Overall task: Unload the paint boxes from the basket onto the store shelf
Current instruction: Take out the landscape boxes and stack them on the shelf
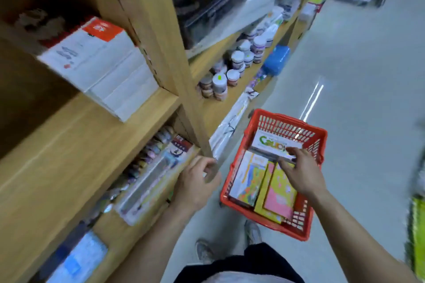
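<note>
A red plastic basket sits on the floor to the right of the wooden shelf unit. Inside it lie a white paint box with green lettering, a white box with colourful art and a yellow-pink box. My right hand reaches into the basket, fingers closed on the near edge of the white lettered box. My left hand hovers loosely curled at the shelf's front edge, holding nothing. A stack of white boxes with a red-cornered top lies on the upper shelf.
Several small paint jars stand on the shelf further along, and a blue container juts out beside them. Packaged pens lie on the lower shelf. My shoes stand on the pale floor near the basket.
</note>
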Motion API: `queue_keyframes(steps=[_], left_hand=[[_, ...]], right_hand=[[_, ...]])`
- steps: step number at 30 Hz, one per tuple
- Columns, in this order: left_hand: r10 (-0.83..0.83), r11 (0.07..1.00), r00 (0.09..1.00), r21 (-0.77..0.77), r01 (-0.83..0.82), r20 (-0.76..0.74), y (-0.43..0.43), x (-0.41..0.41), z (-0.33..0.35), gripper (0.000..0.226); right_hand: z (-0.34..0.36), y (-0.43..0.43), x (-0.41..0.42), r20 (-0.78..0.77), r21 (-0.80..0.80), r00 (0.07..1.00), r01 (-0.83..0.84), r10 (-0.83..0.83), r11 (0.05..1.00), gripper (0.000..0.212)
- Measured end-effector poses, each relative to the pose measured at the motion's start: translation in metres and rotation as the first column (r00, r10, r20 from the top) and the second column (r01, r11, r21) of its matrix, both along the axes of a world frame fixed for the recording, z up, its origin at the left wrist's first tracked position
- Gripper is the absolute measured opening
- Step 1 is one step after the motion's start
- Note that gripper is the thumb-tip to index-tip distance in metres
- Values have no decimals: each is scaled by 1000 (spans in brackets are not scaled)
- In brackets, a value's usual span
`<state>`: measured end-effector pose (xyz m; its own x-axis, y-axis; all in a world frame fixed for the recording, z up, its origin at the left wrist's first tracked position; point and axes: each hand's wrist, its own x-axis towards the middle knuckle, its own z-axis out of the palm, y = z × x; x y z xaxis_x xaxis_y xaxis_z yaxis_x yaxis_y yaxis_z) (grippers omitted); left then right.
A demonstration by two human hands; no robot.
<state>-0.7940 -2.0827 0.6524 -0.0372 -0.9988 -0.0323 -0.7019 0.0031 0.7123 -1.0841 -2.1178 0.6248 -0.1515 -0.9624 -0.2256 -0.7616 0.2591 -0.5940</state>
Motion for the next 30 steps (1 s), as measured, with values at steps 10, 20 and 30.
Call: queue_keyframes(steps=[10, 20, 30], left_hand=[[-24, 921, 997, 389, -6, 71, -76, -75, -198, 63], [-22, 976, 998, 213, 33, -55, -103, -99, -273, 43], [20, 970, 994, 244, 6, -105, -101, -95, -283, 41]], right_hand=[[-216, -13, -49, 59, 448, 997, 18, -49, 894, 62], [-311, -101, -26, -54, 140, 975, -204, 214, 969, 65], [-351, -119, -11, -182, 334, 911, -298, 371, 894, 68]])
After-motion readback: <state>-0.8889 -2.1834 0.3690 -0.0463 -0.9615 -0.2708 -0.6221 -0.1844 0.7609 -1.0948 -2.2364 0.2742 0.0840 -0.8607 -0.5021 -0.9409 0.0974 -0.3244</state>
